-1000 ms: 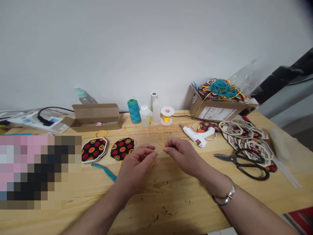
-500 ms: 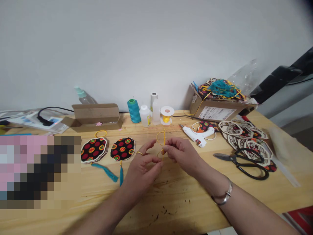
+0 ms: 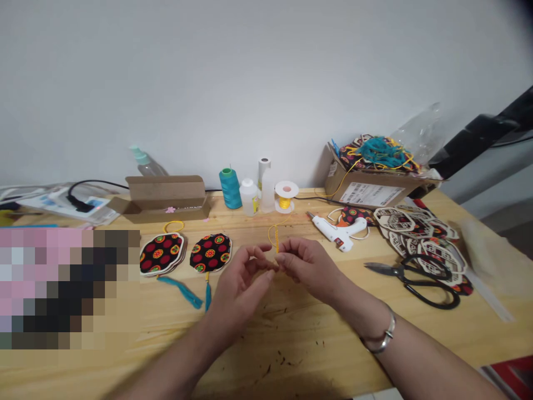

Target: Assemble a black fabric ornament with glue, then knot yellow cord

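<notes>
- Both hands meet near the middle of the bench (image 3: 291, 344): the left hand (image 3: 239, 294) and right hand (image 3: 310, 266) are clenched in a tight fingertip pinch on a thin yellow cord (image 3: 276, 243), whose small loop stands just above them.
- Risk: the cord is fine, so a slackened pinch could let it slip or the loop spring open.
- Risk: the cord appears to rise toward a white spool of yellow cord (image 3: 285, 203) near the bench's back edge. A sharp pull could tug that spool over.
- Risk: the left hand is near a teal tassel (image 3: 207, 297) hanging from a round black fabric-covered disc (image 3: 210, 253). A sideways move could snag it.
- In the way: a white hot glue gun (image 3: 335, 232) lies toward the right, its nozzle angled back. If hot, it could scorch cord or skin.
- Nearby: black-handled steel scissors (image 3: 433, 291) rest on pale lattice-cut wooden shapes (image 3: 420, 239) toward the bench's right end, their pointed blades aimed left.
</notes>
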The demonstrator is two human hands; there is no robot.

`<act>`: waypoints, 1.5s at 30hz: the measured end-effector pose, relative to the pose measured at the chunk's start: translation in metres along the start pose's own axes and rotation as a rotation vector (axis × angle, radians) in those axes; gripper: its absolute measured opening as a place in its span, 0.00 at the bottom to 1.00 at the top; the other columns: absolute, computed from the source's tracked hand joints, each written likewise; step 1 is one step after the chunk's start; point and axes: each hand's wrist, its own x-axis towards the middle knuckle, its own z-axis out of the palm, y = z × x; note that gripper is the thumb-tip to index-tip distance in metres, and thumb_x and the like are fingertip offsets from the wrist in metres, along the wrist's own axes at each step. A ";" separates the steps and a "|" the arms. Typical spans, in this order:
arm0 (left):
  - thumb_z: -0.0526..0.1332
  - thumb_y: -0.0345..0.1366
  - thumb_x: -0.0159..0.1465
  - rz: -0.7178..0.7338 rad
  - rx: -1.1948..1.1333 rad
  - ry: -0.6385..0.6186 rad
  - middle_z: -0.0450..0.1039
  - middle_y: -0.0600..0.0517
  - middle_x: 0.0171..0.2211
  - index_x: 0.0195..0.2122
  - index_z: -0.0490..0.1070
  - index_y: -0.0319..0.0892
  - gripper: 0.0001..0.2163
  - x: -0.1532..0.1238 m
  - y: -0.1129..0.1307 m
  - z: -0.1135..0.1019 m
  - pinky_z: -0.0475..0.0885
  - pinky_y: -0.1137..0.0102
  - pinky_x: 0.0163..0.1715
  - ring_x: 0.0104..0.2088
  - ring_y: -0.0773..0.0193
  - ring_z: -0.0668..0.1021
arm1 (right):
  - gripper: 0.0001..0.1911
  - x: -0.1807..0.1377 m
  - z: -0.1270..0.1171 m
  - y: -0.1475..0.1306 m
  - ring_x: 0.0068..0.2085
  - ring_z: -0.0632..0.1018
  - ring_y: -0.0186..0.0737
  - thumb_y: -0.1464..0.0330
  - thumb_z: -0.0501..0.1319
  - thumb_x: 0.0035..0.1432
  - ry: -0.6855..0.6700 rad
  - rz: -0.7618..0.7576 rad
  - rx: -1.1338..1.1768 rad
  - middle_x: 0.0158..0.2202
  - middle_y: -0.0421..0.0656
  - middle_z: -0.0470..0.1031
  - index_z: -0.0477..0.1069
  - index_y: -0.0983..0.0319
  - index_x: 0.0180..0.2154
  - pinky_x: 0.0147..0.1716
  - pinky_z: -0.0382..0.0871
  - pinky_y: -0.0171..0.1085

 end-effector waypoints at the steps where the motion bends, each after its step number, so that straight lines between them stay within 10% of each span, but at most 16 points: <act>1: 0.59 0.33 0.56 -0.030 -0.005 0.000 0.70 0.52 0.40 0.36 0.63 0.45 0.07 0.000 0.000 0.000 0.68 0.69 0.35 0.34 0.66 0.75 | 0.06 0.000 0.000 0.001 0.19 0.60 0.27 0.70 0.56 0.50 0.006 -0.016 -0.043 0.17 0.34 0.61 0.63 0.63 0.23 0.19 0.53 0.29; 23: 0.64 0.39 0.52 -0.314 -0.012 -0.018 0.63 0.59 0.16 0.24 0.74 0.40 0.07 0.008 0.008 -0.008 0.48 0.78 0.14 0.14 0.77 0.57 | 0.04 0.000 -0.002 -0.005 0.18 0.62 0.26 0.71 0.59 0.48 -0.052 0.049 -0.011 0.17 0.33 0.64 0.68 0.64 0.23 0.19 0.55 0.29; 30: 0.65 0.39 0.50 -0.321 -0.068 0.079 0.67 0.58 0.17 0.23 0.73 0.40 0.08 0.010 0.010 -0.007 0.48 0.78 0.13 0.13 0.77 0.57 | 0.06 -0.001 -0.006 -0.003 0.32 0.71 0.34 0.71 0.57 0.53 0.015 -0.148 -0.308 0.29 0.40 0.74 0.72 0.62 0.32 0.33 0.63 0.34; 45: 0.67 0.39 0.47 -0.393 -0.260 0.176 0.60 0.62 0.11 0.26 0.73 0.39 0.09 0.011 0.003 -0.006 0.47 0.79 0.12 0.12 0.78 0.56 | 0.10 -0.029 0.014 -0.001 0.28 0.70 0.34 0.68 0.50 0.61 0.107 -0.556 -0.897 0.27 0.41 0.72 0.68 0.64 0.32 0.26 0.56 0.35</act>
